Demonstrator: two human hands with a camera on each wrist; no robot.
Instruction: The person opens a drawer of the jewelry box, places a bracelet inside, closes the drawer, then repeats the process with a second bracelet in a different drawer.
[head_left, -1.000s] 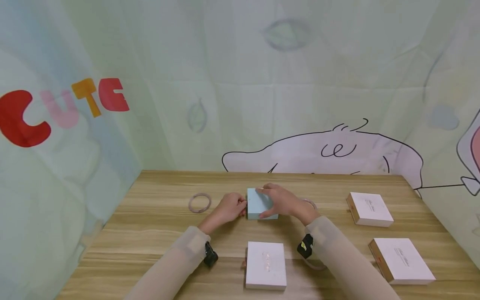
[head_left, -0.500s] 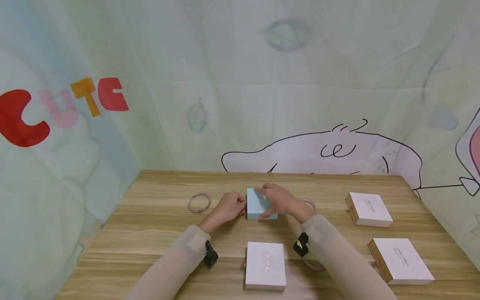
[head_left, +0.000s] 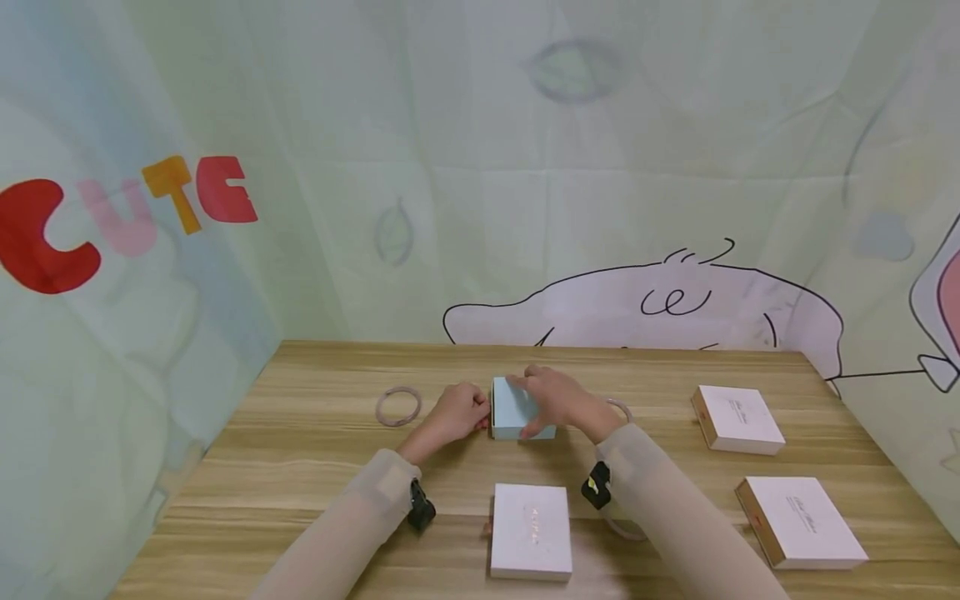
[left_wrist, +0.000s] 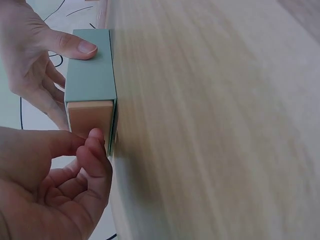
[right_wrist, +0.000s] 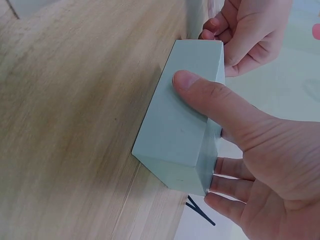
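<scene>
A light blue drawer box [head_left: 512,407] rests on the wooden table, toward the back. My right hand [head_left: 564,400] grips its sleeve from the right, with the thumb on the near side and the other fingers on the far side, as the right wrist view shows. At the box's left end, my left hand [head_left: 453,415] pinches with thumb and index finger at the brown inner drawer [left_wrist: 90,116]. Those fingers cover whatever pull they hold. In the left wrist view the drawer's end face stands close to the sleeve's mouth.
A white box [head_left: 531,532] lies nearer me, and two more white boxes, the back one [head_left: 742,419] and the front one [head_left: 806,522], lie on the right. A thin ring [head_left: 379,408] is at left; two others are partly hidden by my right arm.
A thin dark gap now shows along the box's left edge, where the drawer and sleeve have parted slightly. My right forearm has shifted a little to the left.
</scene>
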